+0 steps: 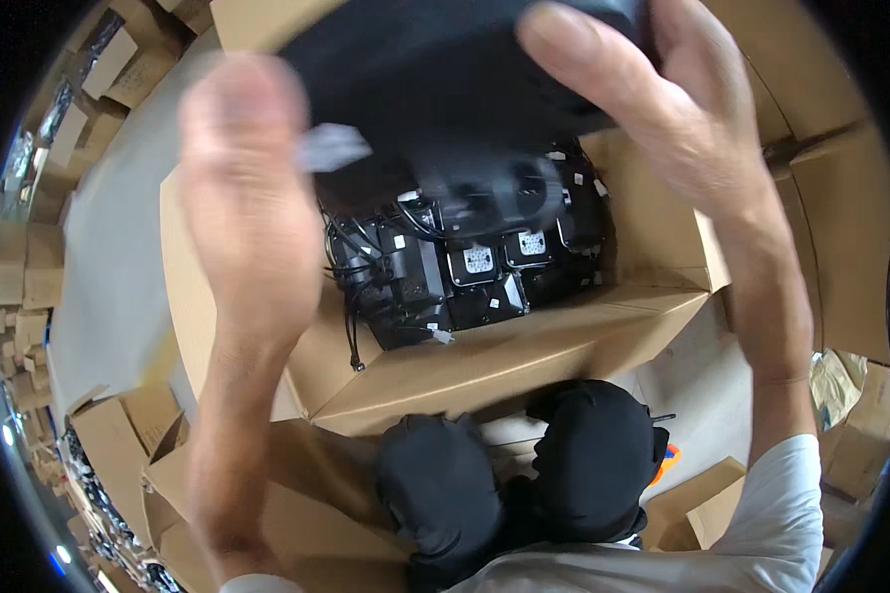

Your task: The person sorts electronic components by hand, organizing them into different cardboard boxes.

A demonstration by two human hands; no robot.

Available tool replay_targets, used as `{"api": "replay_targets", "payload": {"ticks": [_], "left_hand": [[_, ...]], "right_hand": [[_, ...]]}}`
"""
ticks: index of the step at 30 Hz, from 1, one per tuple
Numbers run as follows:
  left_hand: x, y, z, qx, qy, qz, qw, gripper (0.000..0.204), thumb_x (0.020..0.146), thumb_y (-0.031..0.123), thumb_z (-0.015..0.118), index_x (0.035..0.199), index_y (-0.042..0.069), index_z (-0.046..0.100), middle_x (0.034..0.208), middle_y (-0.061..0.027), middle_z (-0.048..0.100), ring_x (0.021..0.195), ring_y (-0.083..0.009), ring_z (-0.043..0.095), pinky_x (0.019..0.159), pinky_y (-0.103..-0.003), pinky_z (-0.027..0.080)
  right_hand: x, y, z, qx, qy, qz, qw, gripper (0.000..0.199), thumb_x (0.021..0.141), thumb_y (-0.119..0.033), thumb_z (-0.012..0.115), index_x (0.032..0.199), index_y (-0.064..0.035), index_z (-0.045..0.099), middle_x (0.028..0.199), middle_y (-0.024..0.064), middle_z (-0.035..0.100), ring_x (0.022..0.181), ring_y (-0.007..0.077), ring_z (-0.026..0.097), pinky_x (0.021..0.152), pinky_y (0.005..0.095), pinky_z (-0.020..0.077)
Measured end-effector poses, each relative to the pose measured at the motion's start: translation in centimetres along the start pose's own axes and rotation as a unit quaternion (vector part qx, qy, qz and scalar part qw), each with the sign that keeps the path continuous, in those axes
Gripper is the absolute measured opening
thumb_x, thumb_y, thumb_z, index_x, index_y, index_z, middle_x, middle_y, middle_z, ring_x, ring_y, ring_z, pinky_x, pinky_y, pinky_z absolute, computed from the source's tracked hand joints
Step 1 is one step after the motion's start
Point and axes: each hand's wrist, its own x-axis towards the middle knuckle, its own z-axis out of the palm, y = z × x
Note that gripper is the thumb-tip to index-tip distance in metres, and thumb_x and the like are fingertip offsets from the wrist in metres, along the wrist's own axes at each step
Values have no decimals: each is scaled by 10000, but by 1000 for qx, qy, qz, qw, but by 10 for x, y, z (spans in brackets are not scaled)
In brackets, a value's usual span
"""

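A large, smooth black object (425,89), its kind unclear through blur, is raised close above an open carton. My right hand (682,109) grips its right side, thumb laid over the top surface. At the left side is my left hand (247,178), smeared by motion, closed on the edge with its fingers mostly hidden. A whitish tag or connector (334,148) shows beside the left hand. Below, the cardboard box (524,346) contains several black devices (475,262) with cables and small white labels. Part of these is covered by the raised object.
My knees (598,460) are close against the box's near side. Another open carton (297,524) stands at lower left, and a small one (707,509) at lower right. Stacked boxes (25,257) line the far left beyond grey floor (119,257). Cardboard (845,237) rises on the right.
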Motion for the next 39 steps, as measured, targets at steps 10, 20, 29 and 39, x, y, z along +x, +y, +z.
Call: {"api": "replay_targets", "payload": {"ticks": [10, 20, 29, 39], "left_hand": [[-85, 53, -154, 179, -60, -200, 961, 240, 991, 64, 579, 1203, -46, 601, 1217, -133, 597, 1049, -189, 644, 955, -303, 489], [-304, 161, -343, 298, 243, -391, 836, 296, 1043, 185, 546, 1255, -17, 587, 1159, -117, 619, 954, -185, 640, 859, -316, 524], [-423, 165, -389, 279, 315, -474, 773, 296, 1000, 161, 618, 1201, -56, 630, 1018, -107, 709, 869, -167, 705, 721, -263, 560], [-585, 126, -379, 361, -66, -560, 743, 671, 658, 362, 882, 1175, -7, 667, 1235, -192, 601, 1181, -407, 543, 1032, -475, 434]], "right_hand": [[-73, 146, 118, -81, -278, 330, 898, 890, 867, -546, 734, 1308, 177, 460, 1188, 293, 624, 1124, 371, 618, 994, 410, 487], [-102, 240, 222, 139, -372, 470, 788, 991, 841, -459, 796, 1475, 115, 295, 1410, 253, 493, 1282, 335, 514, 1086, 428, 417], [-94, 280, 204, -200, -446, 264, 832, 630, 920, -496, 689, 1199, 67, 642, 1024, 163, 722, 920, 262, 697, 816, 413, 549], [-55, 182, 144, -124, -356, 206, 903, 326, 971, -204, 623, 1148, 68, 646, 871, 49, 688, 742, 97, 633, 640, 248, 510]]}}
